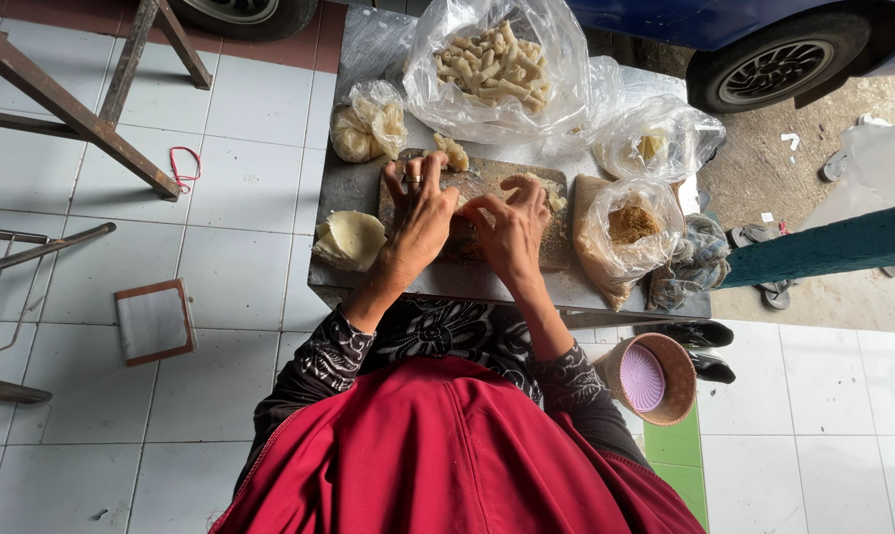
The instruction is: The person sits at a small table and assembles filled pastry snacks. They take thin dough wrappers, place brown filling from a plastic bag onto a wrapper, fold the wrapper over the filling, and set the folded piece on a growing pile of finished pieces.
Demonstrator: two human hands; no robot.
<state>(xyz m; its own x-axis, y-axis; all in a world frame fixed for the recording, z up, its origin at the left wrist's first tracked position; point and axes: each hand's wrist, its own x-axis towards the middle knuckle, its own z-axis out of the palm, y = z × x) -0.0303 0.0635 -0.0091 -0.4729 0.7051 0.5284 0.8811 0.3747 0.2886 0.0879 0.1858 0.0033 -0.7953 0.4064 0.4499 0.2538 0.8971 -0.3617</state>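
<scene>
Both my hands press down on a wooden cutting board (pixel 556 237) on a small metal table (pixel 368 59). My left hand (pixel 420 213), a ring on one finger, and my right hand (pixel 511 229) meet over a thin pale wrapper, fingertips curled onto it as if rolling it. A small pale dough piece (pixel 453 151) lies at the board's far edge. Just left of the board lies a stack of round pale wrappers (pixel 348 239).
A big clear bag of finished pale rolls (pixel 495 61) sits at the table's back. A smaller bag of dough (pixel 368 127) is at the left, a bag of brown filling (pixel 630 225) at the right. A woven basket (pixel 655 378), sandals, car wheels and a wooden frame surround the table.
</scene>
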